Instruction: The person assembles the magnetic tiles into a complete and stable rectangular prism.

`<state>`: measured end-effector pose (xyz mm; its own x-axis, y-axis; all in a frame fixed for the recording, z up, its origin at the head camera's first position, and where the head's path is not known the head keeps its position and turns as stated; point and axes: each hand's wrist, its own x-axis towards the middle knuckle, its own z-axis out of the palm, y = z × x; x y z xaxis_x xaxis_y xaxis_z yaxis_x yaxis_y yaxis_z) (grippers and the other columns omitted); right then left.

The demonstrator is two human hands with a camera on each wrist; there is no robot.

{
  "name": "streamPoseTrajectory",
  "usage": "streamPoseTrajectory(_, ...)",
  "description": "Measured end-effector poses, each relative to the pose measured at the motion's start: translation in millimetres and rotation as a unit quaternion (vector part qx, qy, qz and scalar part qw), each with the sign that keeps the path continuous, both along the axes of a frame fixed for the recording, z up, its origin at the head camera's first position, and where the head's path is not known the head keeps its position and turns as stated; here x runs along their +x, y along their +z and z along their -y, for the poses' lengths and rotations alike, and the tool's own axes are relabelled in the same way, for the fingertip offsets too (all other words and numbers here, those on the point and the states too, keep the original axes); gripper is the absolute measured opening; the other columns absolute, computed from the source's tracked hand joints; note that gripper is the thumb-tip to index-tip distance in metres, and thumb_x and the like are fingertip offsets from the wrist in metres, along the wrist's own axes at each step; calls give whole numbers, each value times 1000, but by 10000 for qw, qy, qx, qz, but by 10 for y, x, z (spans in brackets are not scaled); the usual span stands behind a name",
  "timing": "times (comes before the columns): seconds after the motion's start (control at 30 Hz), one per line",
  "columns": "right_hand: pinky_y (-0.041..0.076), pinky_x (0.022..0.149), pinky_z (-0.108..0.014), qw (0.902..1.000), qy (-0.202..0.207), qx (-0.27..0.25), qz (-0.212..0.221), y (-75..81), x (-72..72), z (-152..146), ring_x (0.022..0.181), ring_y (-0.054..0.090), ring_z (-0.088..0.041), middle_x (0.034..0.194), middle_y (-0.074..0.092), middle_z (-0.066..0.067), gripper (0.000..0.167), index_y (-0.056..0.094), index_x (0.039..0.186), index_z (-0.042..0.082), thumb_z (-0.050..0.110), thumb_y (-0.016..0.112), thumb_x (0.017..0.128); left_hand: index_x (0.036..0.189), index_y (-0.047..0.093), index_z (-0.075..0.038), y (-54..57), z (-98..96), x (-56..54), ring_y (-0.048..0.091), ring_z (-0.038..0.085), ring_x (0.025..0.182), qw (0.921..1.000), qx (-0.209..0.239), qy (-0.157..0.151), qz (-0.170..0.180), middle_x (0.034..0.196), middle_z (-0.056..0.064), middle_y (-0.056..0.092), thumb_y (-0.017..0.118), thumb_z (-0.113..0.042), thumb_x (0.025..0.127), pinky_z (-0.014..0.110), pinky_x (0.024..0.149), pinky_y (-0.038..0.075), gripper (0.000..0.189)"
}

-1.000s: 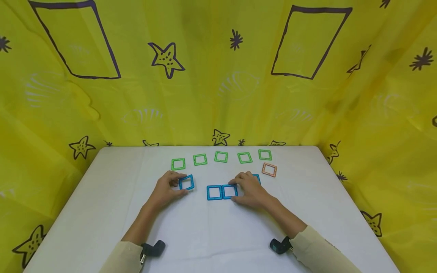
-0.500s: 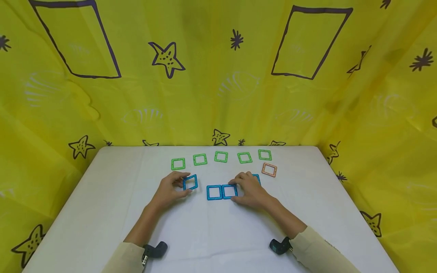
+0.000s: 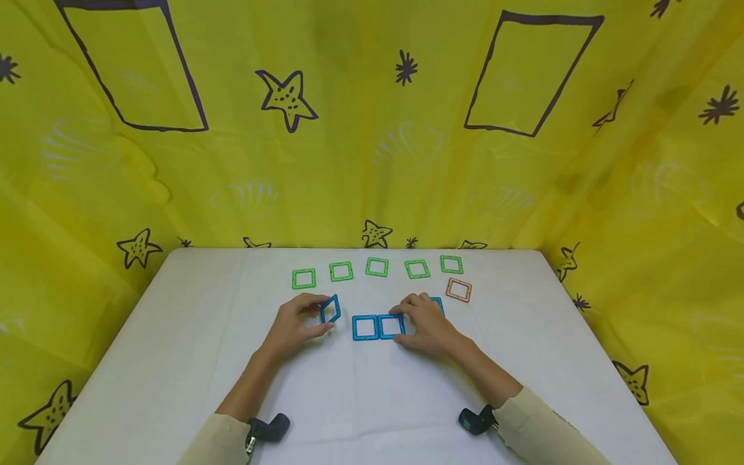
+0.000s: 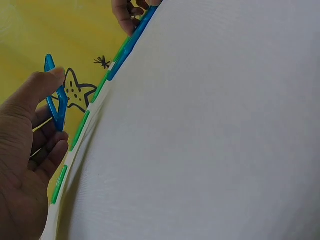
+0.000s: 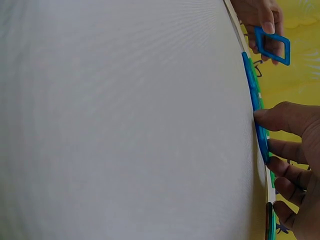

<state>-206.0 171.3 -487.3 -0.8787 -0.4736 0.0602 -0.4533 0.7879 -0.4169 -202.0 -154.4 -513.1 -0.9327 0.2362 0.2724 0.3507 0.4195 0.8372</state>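
Observation:
In the head view my left hand (image 3: 293, 324) pinches a blue square magnetic tile (image 3: 338, 307) between thumb and fingers. The tile is raised off the table and turned partly edge-on, left of two blue tiles lying side by side and touching. Of that pair, the left tile (image 3: 365, 317) is free of my hands. My right hand (image 3: 429, 326) grips the right tile (image 3: 380, 327) by its far and near edges, thumb on the near side. Another blue tile (image 3: 438, 301) lies behind the right hand, mostly hidden by it.
Several green square tiles (image 3: 303, 287) lie spaced in a row toward the far edge of the white table (image 3: 360, 400). An orange tile (image 3: 459, 298) rests below the row's right end. A yellow printed curtain (image 3: 349, 161) stands behind and at both sides.
My left hand has moved a little to the right with its blue tile, which has turned more edge-on. The right hand and the joined pair have stayed put.

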Motion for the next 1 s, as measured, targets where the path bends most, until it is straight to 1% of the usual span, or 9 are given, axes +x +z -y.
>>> streamPoseTrajectory(0.1, 41, 93, -44, 10000, -9, -17, -32, 7, 5, -1, 111, 49, -24, 123, 65, -3, 45, 76, 127, 17, 30, 87, 85, 128, 72, -5, 10, -29, 13, 65, 22, 105, 9999, 98, -39, -5, 119, 4, 72, 94, -11, 79, 38, 96, 57, 54)
streamPoseTrajectory(0.17, 40, 92, -44, 10000, -13, -21, -55, 11, 8, -1, 111, 49, -24, 123, 65, -3, 45, 76, 127, 17, 29, 87, 85, 129, 71, -5, 20, -52, 25, 66, 23, 105, 9998, 174, -84, 67, 119, 5, 71, 94, -9, 78, 37, 96, 58, 55)
streamPoseTrajectory(0.3, 39, 92, -44, 9999, -27, 22, -97, 18, 17, 1, 111, 48, -24, 123, 64, -3, 45, 76, 126, 17, 30, 87, 85, 130, 68, -4, 16, -108, 36, 68, 24, 108, 9989, 345, -243, 192, 120, 7, 71, 93, -8, 79, 34, 97, 57, 57)
streamPoseTrajectory(0.4, 38, 92, -44, 9999, -46, 35, -108, 17, 21, 3, 111, 48, -24, 123, 65, -3, 45, 76, 126, 18, 31, 87, 85, 131, 67, -4, 13, -142, 37, 70, 25, 110, 9984, 399, -336, 219, 121, 8, 71, 91, -6, 80, 36, 99, 56, 56)
streamPoseTrajectory(0.53, 39, 92, -44, 9999, -59, 57, -84, 10, 20, 6, 112, 48, -24, 124, 65, -3, 45, 76, 127, 18, 31, 87, 85, 132, 67, -4, 26, -172, 51, 72, 24, 109, 9986, 303, -377, 236, 122, 7, 73, 90, -7, 81, 40, 101, 56, 56)
streamPoseTrajectory(0.67, 39, 92, -44, 9999, -77, 84, -62, 4, 11, 11, 113, 48, -24, 124, 65, -3, 45, 76, 127, 18, 31, 87, 85, 133, 66, -3, 37, -200, 61, 73, 23, 108, 9985, 222, -437, 236, 122, 7, 74, 90, -8, 81, 40, 101, 55, 57)
streamPoseTrajectory(0.9, 39, 92, -44, 9999, -78, 103, -41, -5, -2, 8, 113, 48, -24, 123, 65, -3, 45, 76, 127, 18, 31, 87, 86, 134, 65, -1, 47, -250, 68, 73, 27, 110, 9976, 275, -595, 204, 124, 11, 74, 90, -9, 82, 45, 103, 54, 58)
streamPoseTrajectory(1.0, 39, 92, -44, 9999, -63, 109, -50, -3, -5, 4, 113, 48, -25, 124, 64, -3, 45, 75, 127, 18, 32, 87, 86, 134, 65, -1, 31, -268, 61, 73, 27, 111, 9976, 269, -614, 180, 124, 11, 74, 90, -9, 82, 44, 104, 54, 58)
